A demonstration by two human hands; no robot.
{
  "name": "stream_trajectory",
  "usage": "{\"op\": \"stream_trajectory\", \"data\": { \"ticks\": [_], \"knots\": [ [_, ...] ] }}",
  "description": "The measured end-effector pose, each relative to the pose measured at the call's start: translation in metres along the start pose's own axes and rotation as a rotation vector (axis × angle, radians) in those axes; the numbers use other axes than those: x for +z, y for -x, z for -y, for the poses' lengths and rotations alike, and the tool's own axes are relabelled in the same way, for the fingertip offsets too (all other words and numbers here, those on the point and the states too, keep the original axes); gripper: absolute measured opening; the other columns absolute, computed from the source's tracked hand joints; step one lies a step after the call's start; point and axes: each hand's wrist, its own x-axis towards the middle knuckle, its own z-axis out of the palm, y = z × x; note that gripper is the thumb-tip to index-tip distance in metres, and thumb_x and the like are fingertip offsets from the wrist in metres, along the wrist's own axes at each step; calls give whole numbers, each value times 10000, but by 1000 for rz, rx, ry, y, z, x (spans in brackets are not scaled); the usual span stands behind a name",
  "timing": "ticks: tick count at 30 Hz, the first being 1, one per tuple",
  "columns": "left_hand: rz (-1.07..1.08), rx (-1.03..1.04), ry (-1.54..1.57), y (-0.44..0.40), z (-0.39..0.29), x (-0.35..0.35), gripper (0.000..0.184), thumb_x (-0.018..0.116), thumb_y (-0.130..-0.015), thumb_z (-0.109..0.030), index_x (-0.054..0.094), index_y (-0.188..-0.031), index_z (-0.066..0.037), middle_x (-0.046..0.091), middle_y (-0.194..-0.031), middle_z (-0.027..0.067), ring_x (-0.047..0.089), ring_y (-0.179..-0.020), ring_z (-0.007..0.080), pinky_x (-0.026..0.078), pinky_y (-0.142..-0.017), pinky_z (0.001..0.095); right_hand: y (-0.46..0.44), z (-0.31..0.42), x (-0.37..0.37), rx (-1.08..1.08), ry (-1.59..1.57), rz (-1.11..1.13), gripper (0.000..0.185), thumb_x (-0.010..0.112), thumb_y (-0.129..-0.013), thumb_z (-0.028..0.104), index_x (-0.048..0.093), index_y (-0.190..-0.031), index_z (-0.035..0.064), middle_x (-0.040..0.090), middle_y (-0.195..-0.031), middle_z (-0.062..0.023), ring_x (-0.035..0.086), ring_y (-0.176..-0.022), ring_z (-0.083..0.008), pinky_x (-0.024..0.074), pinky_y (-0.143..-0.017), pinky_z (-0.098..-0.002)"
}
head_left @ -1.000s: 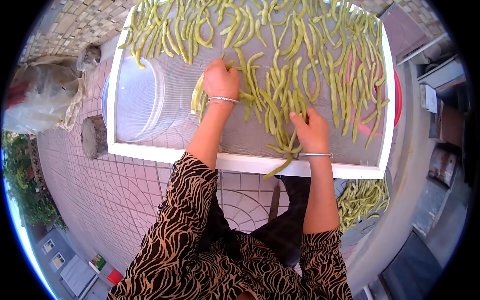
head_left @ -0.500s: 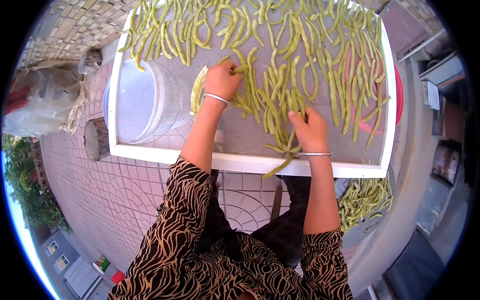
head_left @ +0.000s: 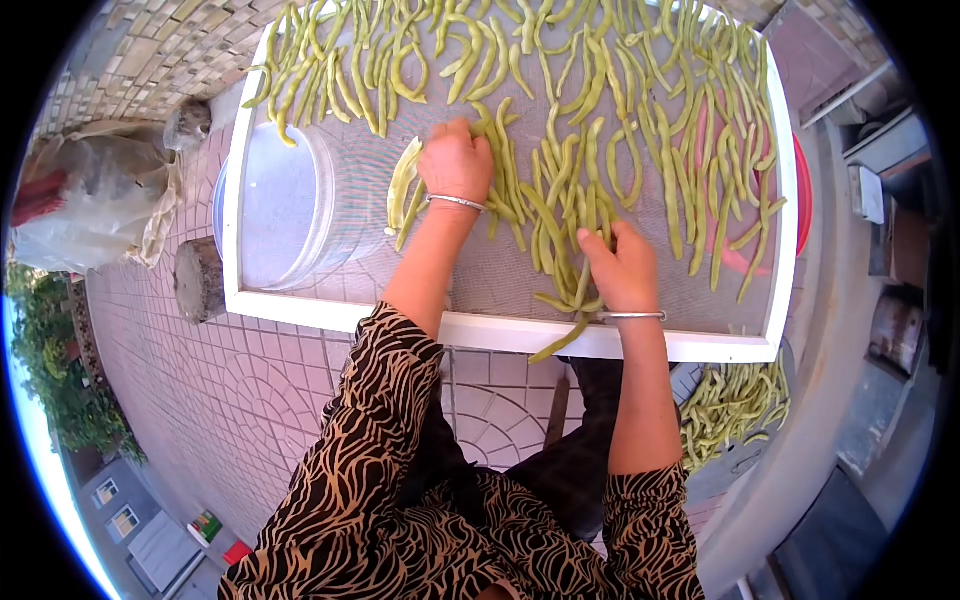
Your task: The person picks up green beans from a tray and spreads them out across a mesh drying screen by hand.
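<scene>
Long green beans lie spread over a white-framed mesh screen. My left hand is over the mesh with its fingers curled down, beside a few upright beans left of the middle. Its fingertips are partly hidden and blurred, so what they hold does not show. Just left of it lie some paler, wider beans. At the near middle, my right hand is closed around a bunch of green beans. One bean of that bunch hangs over the near frame edge.
Under the mesh at left stands a clear round tub; a red basin sticks out at right. A heap of beans lies on the ground at lower right. A plastic bag and a log stump are at left.
My left hand has shifted slightly right and turned, so the bean end that showed in its fingers is out of sight. My right hand stays on its bunch.
</scene>
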Motion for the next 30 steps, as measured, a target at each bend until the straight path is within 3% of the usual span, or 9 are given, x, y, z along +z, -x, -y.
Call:
{"op": "stream_trajectory", "data": {
  "ticks": [4, 7, 10, 16, 19, 23, 26, 30],
  "knots": [
    [-102, -7, 61, -3, 6, 3, 186, 672, -681, -169, 583, -749, -20, 601, -758, 159, 577, -653, 315, 453, -581, 408, -3, -6, 2, -19, 15, -13, 340, 608, -764, 292, 553, -801, -41, 598, -700, -216, 590, -682, -369, 446, -632, -418],
    [151, -78, 297, -12, 17, -5, 198, 696, -680, -135, 621, -814, -11, 615, -742, 133, 588, -629, 231, 465, -576, 341, -3, -6, 2, -21, 5, -13, 341, 607, -765, 297, 554, -803, -38, 597, -690, -212, 589, -676, -372, 446, -632, -418],
    [261, -130, 515, -17, 30, -13, 236, 717, -646, -163, 633, -809, -14, 624, -738, 168, 589, -675, 325, 475, -613, 365, -3, -7, 4, 6, -18, -1, 339, 604, -766, 299, 557, -803, -35, 598, -686, -209, 590, -676, -370, 447, -635, -417],
    [246, -145, 242, -24, 35, -19, 173, 703, -621, -71, 635, -768, -11, 631, -724, 153, 608, -662, 295, 487, -636, 359, -3, -5, 2, -11, -25, 2, 330, 605, -766, 294, 555, -798, -31, 600, -681, -201, 593, -672, -359, 448, -630, -408],
    [104, -12, 51, -23, 35, -18, 170, 677, -683, -42, 651, -849, -15, 647, -721, 59, 595, -610, 126, 474, -535, 266, -2, -5, 3, -5, -29, 1, 324, 608, -765, 288, 548, -787, -30, 597, -674, -195, 588, -658, -355, 446, -621, -403],
    [55, -93, 520, -32, 48, -17, 162, 676, -701, -55, 653, -856, -14, 641, -721, 50, 583, -602, 104, 468, -515, 245, -6, -13, 8, 5, -79, 9, 323, 612, -764, 283, 537, -772, -30, 588, -661, -194, 580, -642, -354, 439, -608, -405],
    [13, -212, 522, -43, 69, -41, 122, 667, -725, -61, 651, -831, -2, 623, -699, 34, 554, -576, 88, 456, -495, 234, -7, -13, 7, 8, -79, 12, 327, 613, -763, 285, 533, -765, -33, 580, -651, -195, 575, -635, -356, 435, -602, -409],
    [236, -242, 368, -36, 80, -59, 111, 682, -688, -76, 647, -776, -16, 623, -672, 46, 564, -574, 113, 459, -529, 258, -8, -16, 12, 4, -72, 9, 334, 614, -763, 288, 533, -763, -36, 579, -655, -195, 572, -636, -355, 433, -603, -408]
  ]
}}
